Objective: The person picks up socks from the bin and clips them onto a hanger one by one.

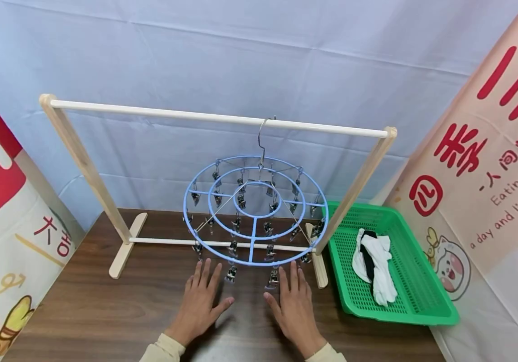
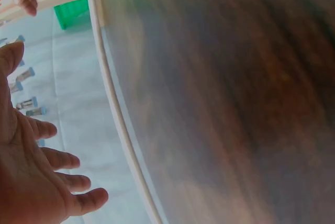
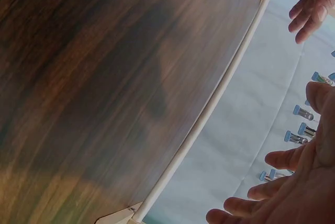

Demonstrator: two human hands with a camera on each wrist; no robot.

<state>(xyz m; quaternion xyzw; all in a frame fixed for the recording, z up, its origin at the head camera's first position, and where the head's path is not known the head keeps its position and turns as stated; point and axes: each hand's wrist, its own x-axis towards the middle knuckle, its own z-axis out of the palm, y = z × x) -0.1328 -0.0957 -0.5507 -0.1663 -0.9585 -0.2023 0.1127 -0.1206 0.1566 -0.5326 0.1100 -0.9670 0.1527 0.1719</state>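
Note:
Both hands hold nothing, palms down above the brown table with fingers spread. The left hand reaches toward the near rim of a round blue clip hanger. My right hand lies to its right, fingertips close to a metal clip on that same rim. Three blue rings make up the hanger, with several clips dangling below, and its wire hook hangs over a white rod. In the right wrist view, clips show beyond the right hand's fingers.
The rod belongs to a wooden rack with two posts and a low crossbar. At the right stands a green basket holding white cloth and a black piece. Printed curtains flank the wooden table.

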